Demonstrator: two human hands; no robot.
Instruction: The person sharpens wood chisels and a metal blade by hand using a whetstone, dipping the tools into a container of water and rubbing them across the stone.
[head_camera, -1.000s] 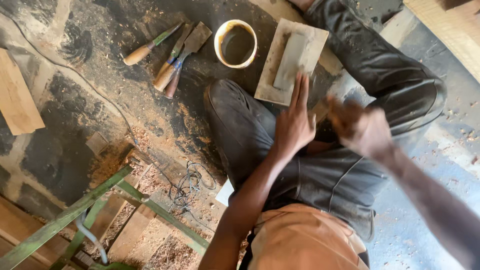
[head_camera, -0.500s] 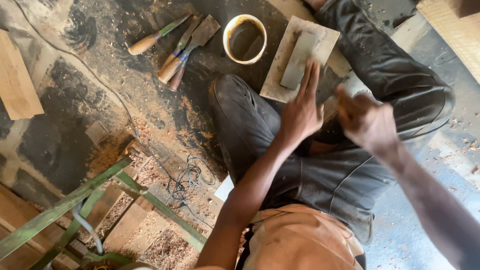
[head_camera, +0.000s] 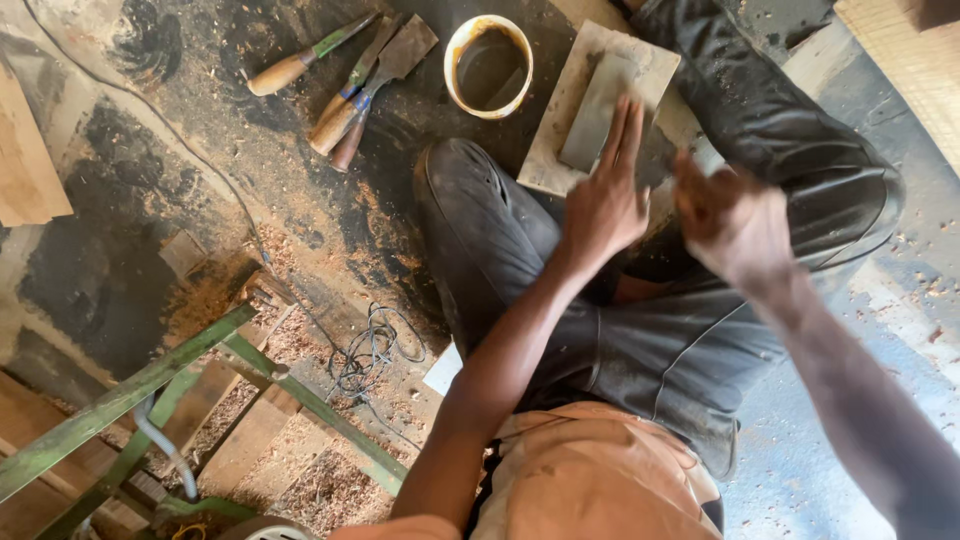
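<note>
We sit on a dusty floor (head_camera: 200, 180) strewn with sawdust, our legs in dark trousers (head_camera: 680, 340) folded in front of us. Our left hand (head_camera: 603, 205) lies flat, its fingers (head_camera: 625, 130) straight and pressed together, the tips resting on a grey stone (head_camera: 592, 120). The stone sits lengthwise on a pale board (head_camera: 570, 150), which lies on the floor between our knees. Our right hand (head_camera: 730, 222) hovers just right of the board, above our right leg; it is blurred, the fingers look curled inward, and we cannot tell whether it pinches anything. Just left of the board stands a round cup (head_camera: 488, 66) with a yellowish rim and dark liquid inside. Farther left lie several chisels (head_camera: 345, 85) with wooden handles, close together, blades pointing up and to the right. A thin wire (head_camera: 375, 350) is coiled on the floor near our left knee, and a green metal frame (head_camera: 130, 400) crosses the lower left corner.
</note>
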